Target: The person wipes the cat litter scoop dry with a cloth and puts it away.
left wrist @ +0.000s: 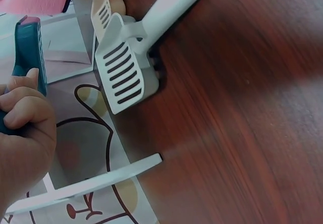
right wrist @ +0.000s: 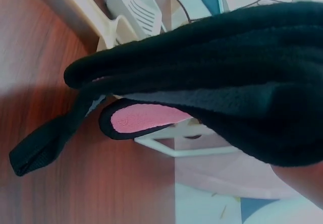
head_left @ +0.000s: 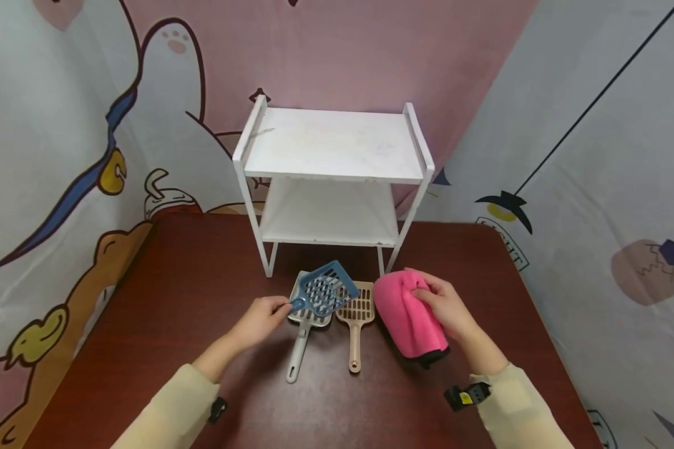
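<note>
My left hand (head_left: 263, 321) grips a blue slotted litter scoop (head_left: 328, 290) by its handle, holding it above two other scoops. Beneath it on the table lie a pale grey litter scoop (head_left: 298, 357), partly covered from the head camera, and a beige litter scoop (head_left: 355, 343) beside it. The left wrist view shows the curled fingers (left wrist: 30, 105) round the blue handle. To the right, my right hand (head_left: 446, 308) holds a folded bright pink cloth (head_left: 401, 312) by its upper side. Black trim (right wrist: 202, 77) and a hanging loop (right wrist: 43, 146) fill the right wrist view, hiding the fingers.
A white two-tier shelf rack (head_left: 337, 146) stands at the back of the reddish-brown table (head_left: 213, 268), behind the scoops. Cartoon-printed cloth (head_left: 342, 50) hangs behind and at both sides of the table.
</note>
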`<state>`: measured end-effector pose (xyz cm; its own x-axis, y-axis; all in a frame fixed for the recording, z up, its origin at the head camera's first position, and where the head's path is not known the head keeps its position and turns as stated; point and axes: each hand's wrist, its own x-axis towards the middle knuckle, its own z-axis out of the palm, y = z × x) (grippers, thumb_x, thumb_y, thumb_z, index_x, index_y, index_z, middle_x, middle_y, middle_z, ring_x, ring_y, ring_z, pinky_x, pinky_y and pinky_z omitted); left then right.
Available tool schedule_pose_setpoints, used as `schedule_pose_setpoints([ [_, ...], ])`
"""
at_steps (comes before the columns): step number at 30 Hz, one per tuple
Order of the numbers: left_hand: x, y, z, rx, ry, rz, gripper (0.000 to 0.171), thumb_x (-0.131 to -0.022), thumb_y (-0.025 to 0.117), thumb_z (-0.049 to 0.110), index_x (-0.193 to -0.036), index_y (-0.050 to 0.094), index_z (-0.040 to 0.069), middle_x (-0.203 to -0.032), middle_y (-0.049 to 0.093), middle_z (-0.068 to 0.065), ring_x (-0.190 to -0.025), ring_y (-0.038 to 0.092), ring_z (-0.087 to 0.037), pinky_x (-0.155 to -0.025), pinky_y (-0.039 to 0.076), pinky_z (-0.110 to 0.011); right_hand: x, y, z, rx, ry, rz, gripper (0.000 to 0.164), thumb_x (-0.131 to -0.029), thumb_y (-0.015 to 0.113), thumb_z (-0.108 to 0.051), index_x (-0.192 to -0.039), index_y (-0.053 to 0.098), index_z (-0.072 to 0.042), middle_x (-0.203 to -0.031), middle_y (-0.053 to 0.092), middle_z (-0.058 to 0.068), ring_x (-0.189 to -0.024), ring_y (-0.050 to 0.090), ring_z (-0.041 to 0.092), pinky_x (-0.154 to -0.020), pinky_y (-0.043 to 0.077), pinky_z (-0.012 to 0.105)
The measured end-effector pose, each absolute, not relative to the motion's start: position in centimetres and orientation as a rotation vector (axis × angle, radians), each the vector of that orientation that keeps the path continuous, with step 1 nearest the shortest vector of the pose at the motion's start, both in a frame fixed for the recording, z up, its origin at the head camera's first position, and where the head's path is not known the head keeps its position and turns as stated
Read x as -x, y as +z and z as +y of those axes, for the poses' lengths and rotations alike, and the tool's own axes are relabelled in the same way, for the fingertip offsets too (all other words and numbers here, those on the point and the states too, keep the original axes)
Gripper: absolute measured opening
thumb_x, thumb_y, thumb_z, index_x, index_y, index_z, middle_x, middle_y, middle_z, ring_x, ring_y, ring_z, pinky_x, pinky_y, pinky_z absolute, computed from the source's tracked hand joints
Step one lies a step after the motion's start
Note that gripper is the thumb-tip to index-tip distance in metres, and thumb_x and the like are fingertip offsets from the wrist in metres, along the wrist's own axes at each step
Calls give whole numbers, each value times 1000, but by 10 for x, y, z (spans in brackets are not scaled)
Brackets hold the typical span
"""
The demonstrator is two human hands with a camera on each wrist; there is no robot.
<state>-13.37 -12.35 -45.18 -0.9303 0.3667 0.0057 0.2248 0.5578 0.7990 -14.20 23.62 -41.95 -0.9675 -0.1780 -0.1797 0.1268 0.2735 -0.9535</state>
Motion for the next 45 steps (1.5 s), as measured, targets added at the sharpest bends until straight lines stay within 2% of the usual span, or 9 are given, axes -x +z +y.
schedule_pose_setpoints([
  [8,136,-446,-114,-574,1317,2559,18,-95,51,11,-83,62,3,-55,44,5,-47,36,-3,-46,32,-19,149,-415,213,60,-1841,2257,43,-95,49,-9,-137,42,0,-120,50,16,-87,56,7,-74,51,20],
  [13,137,-442,-107,-588,1284,2558,20,-95,51,10,-81,63,3,-54,44,5,-46,36,-4,-47,31,-18,152,-415,199,84,-1846,2319,43,-94,49,-5,-137,44,1,-131,49,20,-89,55,3,-74,48,16],
  [22,140,-445,-99,-725,1122,2582,21,-93,52,8,-75,60,4,-57,39,7,-51,36,-3,-55,33,-18,155,-410,182,191,-1727,2576,41,-91,51,-2,-133,50,-3,-126,55,20,-89,53,12,-72,45,15],
  [30,139,-440,-81,-714,1075,2619,18,-94,51,8,-83,65,3,-59,40,5,-53,37,-5,-51,32,-18,152,-431,157,339,-1536,2706,41,-89,52,1,-130,53,-2,-119,60,20,-63,47,9,-61,42,19],
  [33,141,-439,-75,-696,1060,2641,20,-94,52,8,-77,62,4,-59,39,5,-53,36,-6,-50,30,-18,149,-439,146,377,-1447,2776,41,-88,51,2,-129,55,-3,-84,65,13,-51,35,4,-55,37,19],
  [35,142,-440,-72,-704,1045,2660,22,-94,52,8,-74,60,6,-58,38,6,-53,35,-6,-50,30,-18,147,-443,140,407,-1397,2781,42,-87,50,3,-128,55,-3,-61,52,5,-43,25,3,-48,33,20],
  [37,144,-441,-72,-718,1028,2667,24,-94,52,8,-72,59,4,-58,36,6,-53,35,-6,-50,29,-18,145,-447,136,441,-1344,2771,41,-88,50,2,-128,56,-4,-54,35,-3,-43,26,4,-48,31,19],
  [42,146,-442,-73,-750,985,2669,25,-94,52,9,-71,59,1,-57,36,6,-54,36,-7,-52,31,-19,140,-450,133,545,-1275,2708,36,-89,52,1,-124,58,-4,-81,61,8,-59,46,9,-60,40,18],
  [45,146,-444,-75,-752,979,2683,25,-94,53,9,-71,61,4,-58,39,6,-56,39,-6,-54,34,-19,139,-449,134,617,-1243,2667,32,-90,53,-1,-121,59,-3,-101,64,12,-75,52,12,-67,42,19],
])
